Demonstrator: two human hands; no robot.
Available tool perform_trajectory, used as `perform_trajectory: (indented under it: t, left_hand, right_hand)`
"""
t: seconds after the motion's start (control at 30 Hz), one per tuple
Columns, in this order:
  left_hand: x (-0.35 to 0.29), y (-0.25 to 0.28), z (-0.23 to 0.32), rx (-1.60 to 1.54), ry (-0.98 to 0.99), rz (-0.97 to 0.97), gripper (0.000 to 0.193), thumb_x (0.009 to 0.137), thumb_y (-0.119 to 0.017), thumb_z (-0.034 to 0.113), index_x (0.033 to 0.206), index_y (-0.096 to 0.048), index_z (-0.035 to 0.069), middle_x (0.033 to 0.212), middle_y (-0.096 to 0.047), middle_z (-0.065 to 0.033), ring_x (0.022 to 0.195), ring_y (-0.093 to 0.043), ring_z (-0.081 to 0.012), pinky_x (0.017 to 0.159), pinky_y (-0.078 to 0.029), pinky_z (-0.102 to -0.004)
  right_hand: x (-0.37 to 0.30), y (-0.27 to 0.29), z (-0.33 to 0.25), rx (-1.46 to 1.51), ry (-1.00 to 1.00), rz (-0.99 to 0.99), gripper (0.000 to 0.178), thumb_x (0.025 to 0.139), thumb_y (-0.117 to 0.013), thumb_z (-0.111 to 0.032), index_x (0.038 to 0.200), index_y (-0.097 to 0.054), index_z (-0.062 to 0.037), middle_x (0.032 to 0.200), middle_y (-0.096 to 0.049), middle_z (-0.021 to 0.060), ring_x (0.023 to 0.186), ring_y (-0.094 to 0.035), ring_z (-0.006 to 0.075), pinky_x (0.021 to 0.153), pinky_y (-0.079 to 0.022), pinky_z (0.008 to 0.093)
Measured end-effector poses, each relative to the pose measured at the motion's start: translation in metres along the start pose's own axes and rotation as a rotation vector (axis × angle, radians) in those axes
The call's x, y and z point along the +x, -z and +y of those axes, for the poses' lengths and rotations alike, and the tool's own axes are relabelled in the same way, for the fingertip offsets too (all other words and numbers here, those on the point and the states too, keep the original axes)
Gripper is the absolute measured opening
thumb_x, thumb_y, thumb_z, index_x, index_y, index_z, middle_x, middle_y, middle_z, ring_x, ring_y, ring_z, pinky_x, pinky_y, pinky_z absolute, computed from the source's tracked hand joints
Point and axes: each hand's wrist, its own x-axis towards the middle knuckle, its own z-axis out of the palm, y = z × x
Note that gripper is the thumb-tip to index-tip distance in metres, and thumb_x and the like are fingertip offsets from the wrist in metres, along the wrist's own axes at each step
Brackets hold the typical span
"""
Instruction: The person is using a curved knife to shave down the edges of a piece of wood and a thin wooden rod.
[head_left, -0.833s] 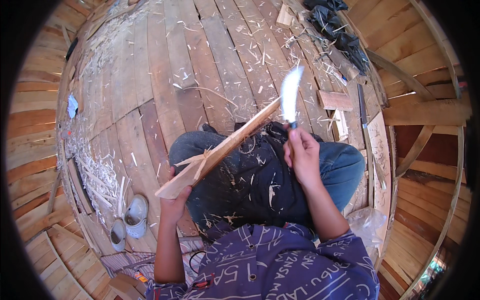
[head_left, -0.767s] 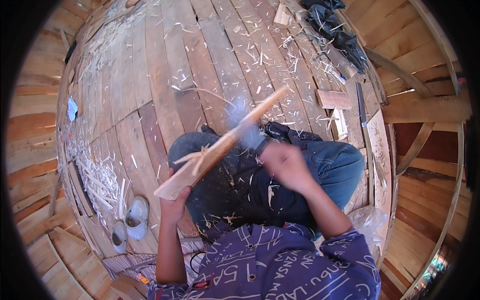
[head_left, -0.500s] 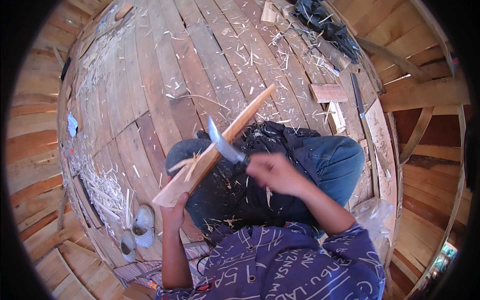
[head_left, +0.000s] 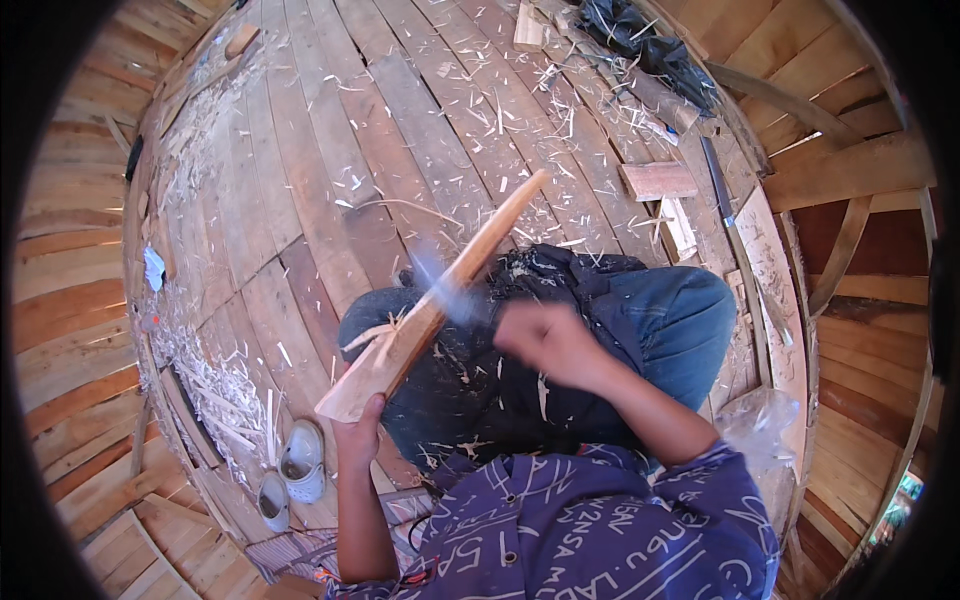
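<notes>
My left hand [head_left: 359, 428] is closed around the wide lower end of a long, tapering piece of wood [head_left: 405, 350]. The wood slants up and to the right across my lap, its narrow tip beyond my knees. A curled shaving sticks up from its left edge. My right hand [head_left: 548, 343] is a fist around the handle of a knife, which my fingers mostly hide. The knife's blade [head_left: 455, 298], smeared by motion, crosses the wood near its middle. Shavings cling to the dark cloth [head_left: 450, 410] on my lap.
Shavings litter the plank floor [head_left: 330, 180], heaped at the left [head_left: 215, 390]. Grey clogs [head_left: 302, 465] stand by my left side. To the right lie wood blocks [head_left: 660, 181], a long dark-bladed tool [head_left: 716, 180] and a clear plastic bag [head_left: 757, 425]. A black plastic bag [head_left: 650, 50] is at the far right.
The knife blade has gone from fairly sharp to blurred, still across the wood. The shaving on the left edge sits differently. Both hands keep their holds, and the whole view has shifted slightly.
</notes>
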Motion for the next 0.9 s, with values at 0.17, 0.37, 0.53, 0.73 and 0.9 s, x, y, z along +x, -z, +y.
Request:
perform_trajectory:
  t: [0.17, 0.37, 0.53, 0.73, 0.9]
  left_hand:
    - [-0.004, 0.000, 0.002, 0.020, 0.036, -0.006, 0.074, 0.085, -0.067, 0.011, 0.144, -0.025, -0.002, 0.131, -0.050, -0.0140, 0.115, -0.051, -0.0189, 0.099, -0.038, -0.0296]
    - [-0.003, 0.003, 0.001, 0.041, 0.025, -0.006, 0.075, 0.085, -0.068, 0.011, 0.144, -0.025, -0.002, 0.131, -0.050, -0.0141, 0.115, -0.051, -0.0190, 0.099, -0.038, -0.0293]
    - [0.002, 0.002, -0.001, -0.022, 0.001, -0.012, 0.076, 0.084, -0.069, 0.013, 0.144, -0.025, -0.002, 0.131, -0.050, -0.0143, 0.117, -0.050, -0.0196, 0.100, -0.038, -0.0303]
    - [0.002, 0.002, 0.001, 0.013, 0.083, 0.020, 0.075, 0.083, -0.069, 0.013, 0.143, -0.027, -0.004, 0.130, -0.051, -0.0147, 0.117, -0.050, -0.0199, 0.100, -0.038, -0.0300]
    - [-0.001, 0.001, 0.006, -0.003, 0.041, 0.010, 0.074, 0.083, -0.069, 0.011, 0.142, -0.028, -0.005, 0.129, -0.051, -0.0150, 0.117, -0.051, -0.0199, 0.099, -0.038, -0.0304]
  right_hand:
    - [0.012, 0.019, 0.001, 0.213, 0.211, 0.294, 0.016, 0.091, -0.060, -0.016, 0.085, -0.062, -0.0014, 0.061, -0.051, -0.0041, 0.055, -0.048, 0.0039, 0.050, -0.038, 0.0226]
    - [0.004, 0.022, 0.007, -0.194, 0.321, 0.041, 0.020, 0.094, -0.057, -0.019, 0.088, -0.063, -0.0009, 0.063, -0.051, -0.0026, 0.053, -0.047, 0.0046, 0.048, -0.039, 0.0212]
    - [-0.010, 0.003, 0.002, -0.175, 0.027, -0.098, 0.017, 0.092, -0.059, -0.018, 0.089, -0.063, -0.0012, 0.064, -0.052, -0.0025, 0.055, -0.050, 0.0050, 0.049, -0.040, 0.0217]
    - [-0.002, 0.003, 0.014, 0.092, -0.008, 0.021, 0.018, 0.092, -0.060, -0.019, 0.083, -0.060, -0.0027, 0.062, -0.050, -0.0046, 0.055, -0.049, 0.0038, 0.048, -0.037, 0.0211]
    - [0.015, 0.020, 0.006, 0.217, 0.193, 0.252, 0.017, 0.093, -0.058, -0.019, 0.086, -0.061, -0.0043, 0.058, -0.049, -0.0035, 0.049, -0.045, 0.0044, 0.046, -0.037, 0.0218]
